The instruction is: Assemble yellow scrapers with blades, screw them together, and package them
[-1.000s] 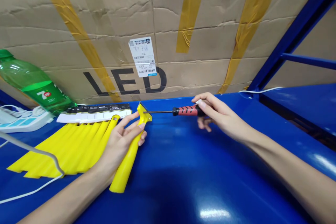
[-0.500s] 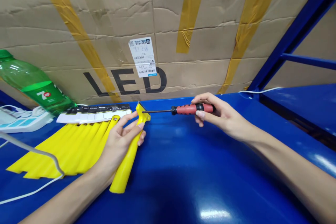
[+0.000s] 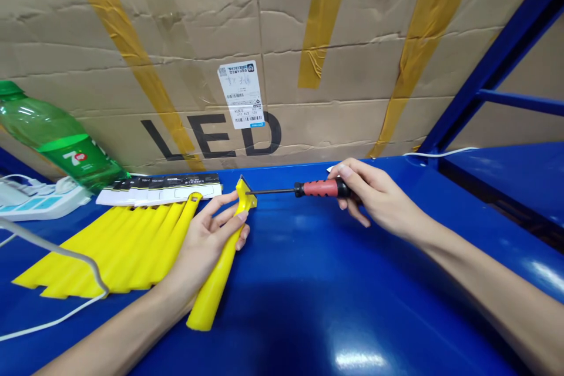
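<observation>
My left hand (image 3: 220, 229) is closed around a yellow scraper (image 3: 215, 282), just below its head. The scraper leans, its handle end toward me and a thin dark blade edge at the top. In my right hand (image 3: 365, 188) is a screwdriver (image 3: 321, 188) with a red and black handle, held by the fingers near its rear end. Its shaft lies roughly level and its tip meets the scraper's head; the exact contact point is too small to see. Left of my left hand, several yellow handles (image 3: 127, 241) lie side by side on the blue surface.
Black and white printed cards (image 3: 158, 189) lie behind the yellow handles. A green bottle (image 3: 66, 141) leans at the left above a white power strip (image 3: 48, 202), with a cable (image 3: 66, 252) in front. A large taped carton (image 3: 282, 41) stands behind the blue surface (image 3: 299, 282); a blue frame post (image 3: 484, 64) rises right.
The scraper and screwdriver have shifted slightly to the right in view. My right hand's fingers have changed their grip and turned around the screwdriver handle; its tip stays at the scraper's head.
</observation>
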A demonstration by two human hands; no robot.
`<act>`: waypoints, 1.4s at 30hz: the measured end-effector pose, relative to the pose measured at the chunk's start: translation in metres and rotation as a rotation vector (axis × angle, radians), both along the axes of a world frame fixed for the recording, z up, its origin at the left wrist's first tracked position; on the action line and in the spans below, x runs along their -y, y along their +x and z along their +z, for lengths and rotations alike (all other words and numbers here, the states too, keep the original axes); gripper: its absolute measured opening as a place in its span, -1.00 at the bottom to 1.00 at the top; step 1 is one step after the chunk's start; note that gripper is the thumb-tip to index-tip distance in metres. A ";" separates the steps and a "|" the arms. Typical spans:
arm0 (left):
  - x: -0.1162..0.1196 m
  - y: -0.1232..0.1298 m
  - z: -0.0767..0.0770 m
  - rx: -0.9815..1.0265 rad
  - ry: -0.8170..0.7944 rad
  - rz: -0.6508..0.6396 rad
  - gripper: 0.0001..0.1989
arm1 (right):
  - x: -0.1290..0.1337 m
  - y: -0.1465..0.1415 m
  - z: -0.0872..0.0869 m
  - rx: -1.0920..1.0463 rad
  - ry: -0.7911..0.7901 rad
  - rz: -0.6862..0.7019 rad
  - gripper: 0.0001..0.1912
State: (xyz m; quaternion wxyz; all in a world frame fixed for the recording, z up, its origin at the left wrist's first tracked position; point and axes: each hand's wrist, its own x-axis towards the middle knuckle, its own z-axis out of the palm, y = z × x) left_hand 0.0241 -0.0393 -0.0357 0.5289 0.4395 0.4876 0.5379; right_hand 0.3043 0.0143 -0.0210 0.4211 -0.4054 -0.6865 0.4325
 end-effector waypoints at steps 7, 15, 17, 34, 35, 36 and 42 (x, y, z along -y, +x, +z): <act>-0.002 -0.002 0.002 0.001 0.051 0.047 -0.50 | 0.001 0.002 -0.001 -0.013 0.018 0.114 -0.65; -0.001 -0.002 0.004 -0.023 0.051 0.041 -0.53 | 0.003 -0.007 -0.001 0.017 -0.020 0.048 -0.65; -0.002 -0.003 0.003 -0.027 0.060 0.028 -0.53 | 0.005 -0.005 0.002 0.041 0.026 0.078 -0.67; -0.003 -0.007 0.005 -0.076 0.133 -0.038 -0.60 | 0.011 -0.019 0.004 -0.279 -0.421 -0.075 -0.66; -0.004 -0.007 0.004 -0.075 0.137 -0.040 -0.60 | 0.011 -0.019 0.004 -0.286 -0.454 -0.075 -0.66; -0.005 -0.008 0.004 -0.075 0.140 -0.043 -0.59 | 0.011 -0.018 0.004 -0.283 -0.468 -0.068 -0.66; -0.007 -0.008 -0.004 -0.080 0.123 -0.076 -0.61 | 0.008 -0.009 0.006 0.056 -0.139 -0.019 -0.57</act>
